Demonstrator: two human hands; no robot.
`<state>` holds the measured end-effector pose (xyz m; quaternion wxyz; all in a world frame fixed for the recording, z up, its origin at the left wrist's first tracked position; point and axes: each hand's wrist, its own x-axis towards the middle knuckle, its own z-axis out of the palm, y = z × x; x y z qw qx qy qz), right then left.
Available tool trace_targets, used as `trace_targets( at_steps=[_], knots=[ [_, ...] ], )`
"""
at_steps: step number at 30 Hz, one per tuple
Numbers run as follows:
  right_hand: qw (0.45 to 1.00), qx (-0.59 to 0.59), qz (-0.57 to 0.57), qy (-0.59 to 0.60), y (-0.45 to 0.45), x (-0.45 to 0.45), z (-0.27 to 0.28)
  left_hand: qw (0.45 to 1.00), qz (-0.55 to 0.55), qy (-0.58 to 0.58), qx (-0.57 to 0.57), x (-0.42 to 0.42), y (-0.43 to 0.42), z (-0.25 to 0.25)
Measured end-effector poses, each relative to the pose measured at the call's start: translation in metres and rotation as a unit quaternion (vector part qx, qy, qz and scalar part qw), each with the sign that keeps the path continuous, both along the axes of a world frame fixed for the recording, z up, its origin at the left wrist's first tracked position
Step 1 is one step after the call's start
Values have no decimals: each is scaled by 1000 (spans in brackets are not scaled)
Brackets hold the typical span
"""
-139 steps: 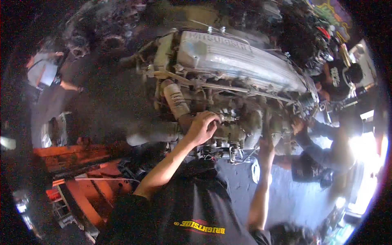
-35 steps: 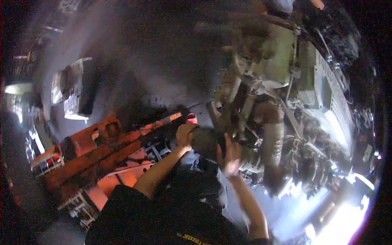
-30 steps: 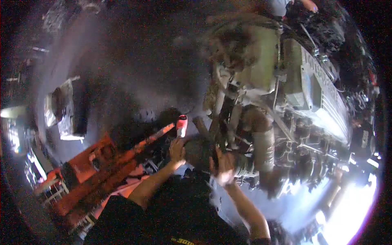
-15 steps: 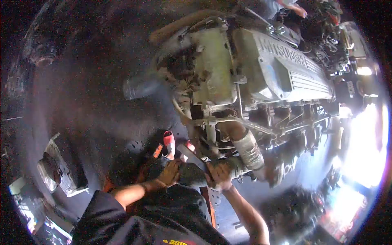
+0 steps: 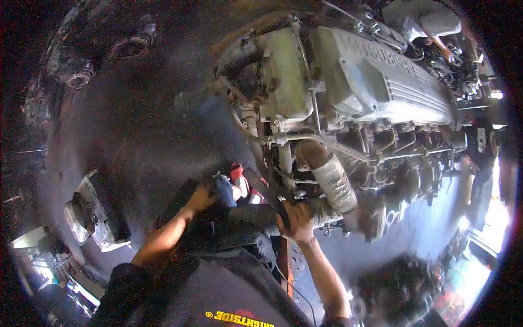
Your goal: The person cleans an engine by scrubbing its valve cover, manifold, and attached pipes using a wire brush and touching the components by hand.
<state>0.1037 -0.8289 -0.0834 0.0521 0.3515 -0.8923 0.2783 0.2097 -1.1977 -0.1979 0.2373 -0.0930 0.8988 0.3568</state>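
My right hand (image 5: 298,220) is at the lower front of the engine (image 5: 332,109), its fingers curled over the end of a dark grey cylindrical pipe (image 5: 251,218). The pipe lies across the space in front of my body. My left hand (image 5: 202,199) is beyond the pipe's other end, beside blue-grey cloth (image 5: 224,189); it is blurred and its fingers are hard to make out. A wrapped, light-coloured pipe section (image 5: 333,185) slants down to the right of my right hand.
Red footwear (image 5: 237,173) shows below the hands. A pale metal part (image 5: 98,218) lies at the left. An orange beam (image 5: 286,261) stands near my right forearm. Another person (image 5: 427,22) bends at upper right, one arm reaching into machinery; a dark-clothed person (image 5: 482,144) is at the right edge.
My left hand has moved left, away from the pipe's end. My right hand stays at the engine-side end. The view has shifted, and more of the upper-right person shows.
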Motion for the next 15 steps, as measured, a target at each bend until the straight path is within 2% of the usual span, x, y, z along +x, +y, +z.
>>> trace_targets(
  at_steps=[1, 2, 4, 5, 7, 8, 10, 11, 14, 15],
  knots=[
    [1000, 0, -1, -2, -2, -2, 6, 983, 153, -13, 99, 3, -16, -10],
    [1000, -18, 7, -10, -6, -9, 17, 983, 152, -13, 99, 6, -28, -4],
    [999, -35, 16, -16, -8, -16, 22, 963, 259, -4, 77, 13, -50, 6],
    [999, -40, 19, -12, -7, -15, 20, 963, 259, -5, 77, 16, -60, 7],
    [999, -47, 14, -14, -7, -13, 14, 982, 186, -30, -11, 29, -89, -8],
    [999, -29, 18, -25, -3, -12, 10, 983, 179, -36, -14, 37, -101, -19],
    [999, -8, 12, -42, -3, -7, 11, 984, 119, 22, -131, 45, -118, -40],
    [999, -2, -9, -38, -5, -5, 15, 986, 107, 17, -127, 40, -126, -43],
    [995, 20, -82, -47, -24, 0, 36, 989, -40, -122, -75, -24, -136, -48],
    [993, 25, -98, -57, -31, 8, 37, 984, -28, -177, 0, -45, -135, -68]
  ],
)
